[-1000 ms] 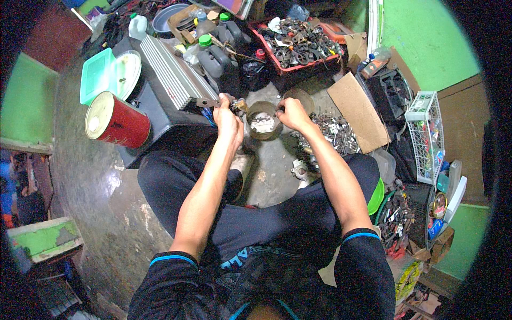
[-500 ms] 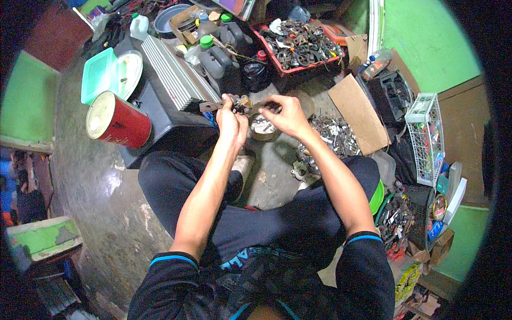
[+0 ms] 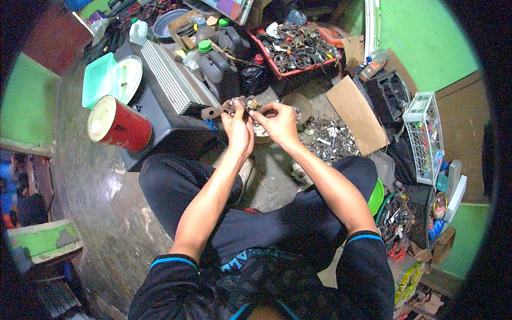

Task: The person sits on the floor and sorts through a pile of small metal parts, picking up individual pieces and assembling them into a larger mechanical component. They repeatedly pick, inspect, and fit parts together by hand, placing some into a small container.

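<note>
My left hand [image 3: 238,128] is closed round a greasy metal part [image 3: 212,112] that has a flat, holed plate sticking out to the left. Against the part's right side, the fingertips of my right hand [image 3: 281,126] are pinched together; whatever small thing they may hold is hidden. Below the right hand, partly covered by it, a round tin [image 3: 262,137] holds small pale pieces. Behind and to the right stands a second round container [image 3: 302,101]. A heap of small metal parts [image 3: 332,140] lies right of my hands.
At the left, a red can [image 3: 125,128] and a turquoise plastic box [image 3: 100,80] stand by a stack of grey metal strips [image 3: 176,77]. Dark jugs [image 3: 217,66] and a red crate [image 3: 277,69] of parts are farther back. Cardboard [image 3: 358,116] and a white basket [image 3: 425,136] lie right.
My right hand has moved left and down from above the tin to meet the metal part, its fingers closing into a pinch. My left hand has shifted slightly right, still holding the part.
</note>
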The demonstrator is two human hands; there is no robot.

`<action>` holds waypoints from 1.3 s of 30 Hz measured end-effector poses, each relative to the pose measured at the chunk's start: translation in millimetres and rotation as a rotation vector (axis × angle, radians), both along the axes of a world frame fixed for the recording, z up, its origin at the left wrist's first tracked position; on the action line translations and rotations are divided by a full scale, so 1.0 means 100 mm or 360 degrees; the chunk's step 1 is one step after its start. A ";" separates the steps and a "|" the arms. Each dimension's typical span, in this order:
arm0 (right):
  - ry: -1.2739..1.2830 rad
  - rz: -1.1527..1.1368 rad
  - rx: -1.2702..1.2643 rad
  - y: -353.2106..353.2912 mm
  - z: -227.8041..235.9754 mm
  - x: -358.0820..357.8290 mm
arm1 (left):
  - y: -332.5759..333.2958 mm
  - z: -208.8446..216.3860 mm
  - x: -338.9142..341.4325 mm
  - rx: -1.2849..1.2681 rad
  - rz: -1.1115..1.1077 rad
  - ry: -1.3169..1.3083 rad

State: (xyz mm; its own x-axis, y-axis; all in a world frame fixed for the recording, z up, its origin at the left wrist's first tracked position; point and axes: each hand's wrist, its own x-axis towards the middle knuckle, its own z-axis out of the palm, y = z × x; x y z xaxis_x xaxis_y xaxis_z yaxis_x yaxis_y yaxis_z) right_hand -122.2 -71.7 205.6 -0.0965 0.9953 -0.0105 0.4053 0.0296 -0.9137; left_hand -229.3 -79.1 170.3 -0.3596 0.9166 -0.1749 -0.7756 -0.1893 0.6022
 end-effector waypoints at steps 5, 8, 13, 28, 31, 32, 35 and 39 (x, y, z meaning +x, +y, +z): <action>0.0335 0.0004 0.0072 0.04 -0.21 0.05 | 0.02 -0.03 -0.04 -0.0066 -0.0063 -0.0090; 0.0557 0.0003 -0.0078 0.04 -0.14 0.03 | 0.02 0.02 -0.12 -0.0133 -0.0129 -0.0290; 0.0993 -0.0082 -0.0305 0.15 -0.11 0.13 | 0.13 -0.06 -0.36 -0.0306 -0.0043 -0.0498; 0.0218 0.0079 0.0068 0.36 -0.46 0.25 | 0.08 -0.05 -0.24 -0.0255 -0.0147 -0.0400; 0.0298 0.0217 0.0110 0.21 -0.31 0.13 | 0.11 -0.10 -0.24 -0.0315 -0.0097 -0.0401; 0.0286 0.0265 0.0111 0.14 -0.23 0.09 | 0.11 -0.11 -0.24 -0.0367 -0.0118 -0.0378; 0.0046 0.0291 0.0094 0.06 -0.08 0.05 | 0.06 -0.09 -0.25 -0.0448 -0.0177 -0.0323; 0.0016 0.0210 0.0322 0.06 -0.03 0.06 | 0.06 -0.08 -0.22 -0.0395 -0.0244 -0.0320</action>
